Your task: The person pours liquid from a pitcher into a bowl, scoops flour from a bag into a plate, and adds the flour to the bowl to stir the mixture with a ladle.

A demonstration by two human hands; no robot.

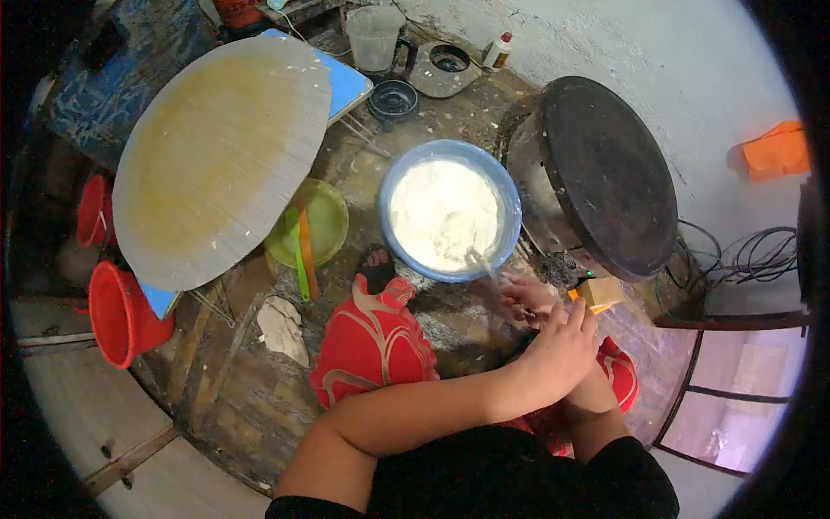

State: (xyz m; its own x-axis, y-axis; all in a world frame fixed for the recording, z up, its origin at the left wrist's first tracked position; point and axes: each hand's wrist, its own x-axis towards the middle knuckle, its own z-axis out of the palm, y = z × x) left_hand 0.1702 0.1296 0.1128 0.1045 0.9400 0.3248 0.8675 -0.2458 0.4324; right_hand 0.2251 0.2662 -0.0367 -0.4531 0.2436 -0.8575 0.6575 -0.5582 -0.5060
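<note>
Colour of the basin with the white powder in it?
Blue basin; shows best in the head view, the only one.

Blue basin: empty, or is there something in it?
Not empty: the blue basin holds white powder spread across its inside. Bare blue shows all around above the powder, so it looks short of brimful.

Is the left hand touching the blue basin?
Apart: the head view shows the left hand away from the rim of the blue basin, with the right hand between them.
</note>
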